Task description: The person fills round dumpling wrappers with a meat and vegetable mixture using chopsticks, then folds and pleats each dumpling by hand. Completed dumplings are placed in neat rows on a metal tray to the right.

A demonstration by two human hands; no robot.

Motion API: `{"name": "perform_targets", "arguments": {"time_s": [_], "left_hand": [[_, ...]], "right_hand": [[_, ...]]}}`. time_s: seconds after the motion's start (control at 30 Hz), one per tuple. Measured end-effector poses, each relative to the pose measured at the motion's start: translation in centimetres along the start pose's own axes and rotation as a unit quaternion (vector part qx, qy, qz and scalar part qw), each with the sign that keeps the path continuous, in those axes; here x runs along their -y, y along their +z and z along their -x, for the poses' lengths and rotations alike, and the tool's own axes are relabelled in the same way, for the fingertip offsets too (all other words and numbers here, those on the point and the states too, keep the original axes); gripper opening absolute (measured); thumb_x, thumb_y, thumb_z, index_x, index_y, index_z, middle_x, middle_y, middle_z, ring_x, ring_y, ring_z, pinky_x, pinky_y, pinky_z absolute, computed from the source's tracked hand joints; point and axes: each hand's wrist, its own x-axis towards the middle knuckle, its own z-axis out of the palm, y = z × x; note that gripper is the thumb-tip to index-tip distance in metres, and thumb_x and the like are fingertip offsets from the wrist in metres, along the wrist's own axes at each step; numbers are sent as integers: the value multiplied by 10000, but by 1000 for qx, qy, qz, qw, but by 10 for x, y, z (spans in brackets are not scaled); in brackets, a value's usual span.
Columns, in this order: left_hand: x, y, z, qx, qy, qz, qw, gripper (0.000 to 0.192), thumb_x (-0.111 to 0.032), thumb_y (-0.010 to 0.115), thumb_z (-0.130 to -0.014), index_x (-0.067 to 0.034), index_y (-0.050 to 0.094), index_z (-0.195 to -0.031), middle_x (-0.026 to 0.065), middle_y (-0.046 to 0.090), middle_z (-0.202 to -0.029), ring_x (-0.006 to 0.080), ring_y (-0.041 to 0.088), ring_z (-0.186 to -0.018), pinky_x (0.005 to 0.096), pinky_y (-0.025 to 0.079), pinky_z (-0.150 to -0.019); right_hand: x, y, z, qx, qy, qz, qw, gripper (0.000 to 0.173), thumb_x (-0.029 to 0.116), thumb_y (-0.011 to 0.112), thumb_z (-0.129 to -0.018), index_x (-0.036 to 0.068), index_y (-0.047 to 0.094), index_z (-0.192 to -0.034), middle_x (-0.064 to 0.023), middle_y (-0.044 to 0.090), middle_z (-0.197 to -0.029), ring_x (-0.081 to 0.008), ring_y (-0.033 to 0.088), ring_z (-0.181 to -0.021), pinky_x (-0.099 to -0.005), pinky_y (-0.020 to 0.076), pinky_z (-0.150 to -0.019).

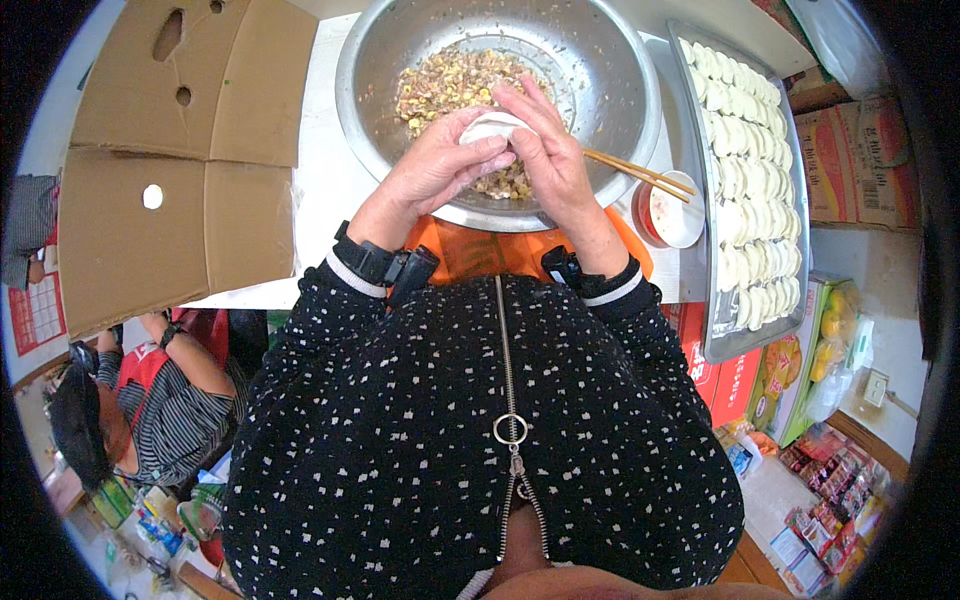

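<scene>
Above a large steel bowl (pixel 607 67), both hands hold one white dumpling (pixel 491 127) between them. My left hand (pixel 450 154) grips its left side with the thumb and fingers. On the right side, my right hand (pixel 551 146) pinches the dough edge, its other fingers stretched upward. The dumpling's wrapper is folded over; whether its edge is sealed all along I cannot tell. Chopped filling (pixel 450 79) with yellow bits lies in the bowl below, partly covered by the hands. Wooden chopsticks (pixel 645 176) rest across the bowl's right rim.
A tray (pixel 716 337) with rows of dumplings (pixel 750 169) stands at the right. Near the chopsticks is a small white bowl (pixel 675 217). Cardboard (pixel 135 247) stands along the table's left side, with another person (pixel 172 405) beyond. An orange item (pixel 465 251) lies under the steel bowl.
</scene>
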Motion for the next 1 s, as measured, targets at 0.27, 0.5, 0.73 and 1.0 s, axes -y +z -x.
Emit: {"name": "perform_targets", "arguments": {"time_s": [0.27,0.5,0.73,1.0], "left_hand": [[0,-1,0,8,-1,-1,1000,419,-65,589,-922,31,439,-1301,102,558,-1181,152,593,-1078,244,533,-925],[0,-1,0,8,-12,-16,1000,400,-72,591,-922,34,462,-1286,99,567,-1174,147,601,-1057,244,537,-908],[3,-2,0,0,-13,-25,1000,403,-76,590,-924,48,461,-1284,107,578,-1155,147,620,-1018,243,537,-902],[4,-7,-2,19,-23,-27,999,439,-93,583,-930,24,419,-1320,91,548,-1217,150,583,-1093,265,511,-949]], "right_hand": [[-1,0,-1,2,-8,-2,1000,353,197,456,-990,75,555,-1305,-90,527,-1364,-309,284,-1400,-424,224,-1142],[4,0,-2,-35,-24,41,998,349,164,536,-932,80,588,-1267,-138,514,-1362,-336,323,-1376,-429,268,-1117],[-1,1,-2,-4,-30,77,997,296,192,502,-967,100,628,-1219,-132,518,-1364,-341,317,-1381,-435,264,-1115],[2,2,-3,-20,-39,77,996,318,141,563,-913,88,625,-1220,-137,557,-1317,-354,339,-1366,-438,288,-1103]]}}
